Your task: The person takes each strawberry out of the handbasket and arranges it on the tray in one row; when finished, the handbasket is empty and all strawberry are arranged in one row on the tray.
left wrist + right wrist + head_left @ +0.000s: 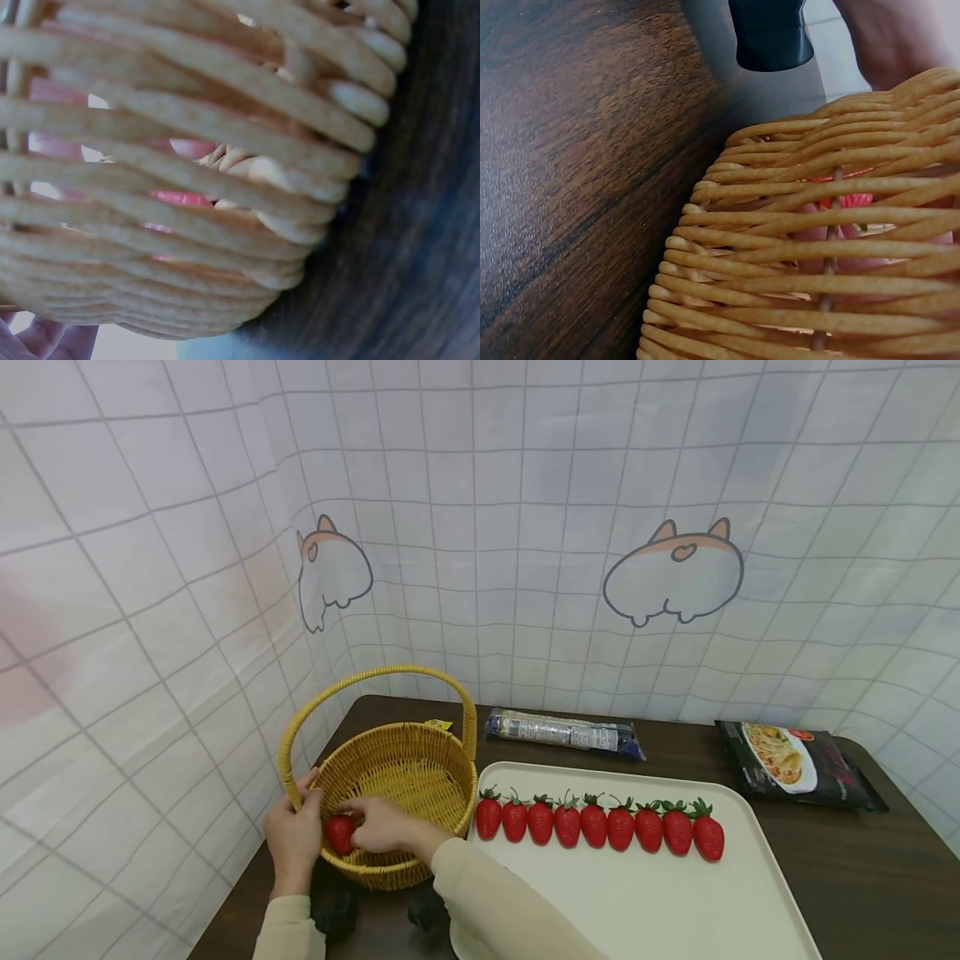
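A round yellow wicker basket (405, 770) with a tall arched handle stands at the left of the table. At its left rim, by the foot of the handle, my left hand (294, 828) grips the edge. Inside the basket, my right hand (382, 825) holds a red strawberry (340, 834) by the near left wall. Bits of red and of the fingers show through the weave (817, 251) in the right wrist view. The left wrist view is mostly filled by the basket wall (172, 180), with fingertips (45, 339) at its lower left.
Right of the basket lies a cream tray (637, 902) with a row of several strawberries (594, 825) along its far side. Behind it is a long clear packet (562, 732). A dark food bag (802, 766) lies at the right on the dark wooden table (892, 860).
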Motion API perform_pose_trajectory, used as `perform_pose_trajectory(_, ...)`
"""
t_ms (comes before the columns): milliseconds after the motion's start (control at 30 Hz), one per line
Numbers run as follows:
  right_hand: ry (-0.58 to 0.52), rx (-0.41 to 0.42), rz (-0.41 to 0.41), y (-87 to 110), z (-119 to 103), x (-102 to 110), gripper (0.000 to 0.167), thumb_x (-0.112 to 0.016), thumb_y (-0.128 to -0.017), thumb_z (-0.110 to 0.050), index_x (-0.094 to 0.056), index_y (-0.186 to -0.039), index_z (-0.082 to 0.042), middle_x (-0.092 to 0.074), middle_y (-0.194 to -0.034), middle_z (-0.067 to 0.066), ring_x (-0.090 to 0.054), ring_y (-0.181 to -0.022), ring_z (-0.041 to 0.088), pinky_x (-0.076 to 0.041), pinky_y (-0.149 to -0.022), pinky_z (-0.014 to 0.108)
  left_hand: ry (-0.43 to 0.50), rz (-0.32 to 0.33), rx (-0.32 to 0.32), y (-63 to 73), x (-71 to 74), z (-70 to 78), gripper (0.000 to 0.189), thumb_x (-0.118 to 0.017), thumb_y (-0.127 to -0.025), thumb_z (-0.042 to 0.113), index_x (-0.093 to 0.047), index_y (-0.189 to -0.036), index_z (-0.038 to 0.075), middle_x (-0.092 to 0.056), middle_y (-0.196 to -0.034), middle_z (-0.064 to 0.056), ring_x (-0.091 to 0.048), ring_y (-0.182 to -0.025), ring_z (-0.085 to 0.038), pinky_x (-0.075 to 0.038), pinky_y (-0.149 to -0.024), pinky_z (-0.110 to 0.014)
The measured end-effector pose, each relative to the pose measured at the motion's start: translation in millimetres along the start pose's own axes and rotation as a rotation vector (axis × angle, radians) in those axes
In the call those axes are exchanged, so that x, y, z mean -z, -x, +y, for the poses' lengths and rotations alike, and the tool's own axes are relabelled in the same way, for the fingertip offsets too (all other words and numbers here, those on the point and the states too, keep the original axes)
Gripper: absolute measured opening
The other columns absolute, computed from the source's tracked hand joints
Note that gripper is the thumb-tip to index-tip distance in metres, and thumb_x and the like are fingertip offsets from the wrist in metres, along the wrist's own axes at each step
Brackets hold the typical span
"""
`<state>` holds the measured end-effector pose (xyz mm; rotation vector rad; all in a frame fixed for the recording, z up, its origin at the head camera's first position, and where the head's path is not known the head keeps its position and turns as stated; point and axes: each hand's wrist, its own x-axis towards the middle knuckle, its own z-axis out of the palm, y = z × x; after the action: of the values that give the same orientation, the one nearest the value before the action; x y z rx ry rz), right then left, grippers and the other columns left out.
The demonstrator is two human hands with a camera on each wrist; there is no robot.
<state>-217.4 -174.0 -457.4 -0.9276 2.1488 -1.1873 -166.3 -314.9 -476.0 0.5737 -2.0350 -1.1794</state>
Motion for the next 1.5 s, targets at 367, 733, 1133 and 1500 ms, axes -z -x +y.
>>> perform_pose_trajectory(367,0.056,-0.006,-0.023,2.2,2.1,1.4,0.036,-0.069,-0.083,-0.005,-0.072,-0.117,-0.016,-0.069,-0.101,-0.005,-0.060,-0.079,0.006,-0.049,-0.065,0.022,-0.023,0.012,-0.014,-0.2,-0.2,0.5,0.024,-0.058,-0.095,0.018,-0.076,-0.088,0.004,-0.071,-0.115,-0.003,-0.047,-0.068,-0.018,-0.032,-0.052,-0.026)
perform_pose_trajectory(733,0.083,0.025,-0.070,2.6,4.3,6.6,0.032,-0.073,-0.083,-0.009,-0.074,-0.114,-0.018,-0.070,-0.101,-0.010,-0.057,-0.078,0.004,-0.047,-0.067,0.022,-0.010,0.013,-0.027,-0.1,-2.6,1.3,0.024,-0.059,-0.095,0.016,-0.072,-0.080,0.003,-0.071,-0.116,-0.002,-0.031,-0.052,-0.015,-0.027,-0.045,-0.028)
perform_pose_trajectory(1133,0.060,0.042,0.122,18.7,2.9,21.2,0.027,-0.070,-0.081,-0.007,-0.074,-0.107,-0.014,-0.069,-0.103,-0.006,-0.057,-0.086,0.005,-0.047,-0.073,0.021,-0.030,0.003,-0.011,0.1,2.3,3.1,0.029,-0.058,-0.096,0.020,-0.067,-0.076,0.002,-0.067,-0.123,0.003,-0.039,-0.059,-0.014,-0.029,-0.049,-0.027)
perform_pose_trajectory(1500,-0.013,0.102,0.192,52.9,12.3,82.4,0.027,-0.066,-0.089,-0.014,-0.070,-0.116,-0.018,-0.063,-0.112,-0.001,-0.060,-0.089,0.009,-0.053,-0.068,0.026,-0.008,-0.003,-0.003,-0.8,1.4,2.9,0.026,-0.059,-0.097,0.023,-0.073,-0.085,0.005,-0.069,-0.088,-0.013,-0.026,-0.044,-0.012,-0.024,-0.040,-0.028)
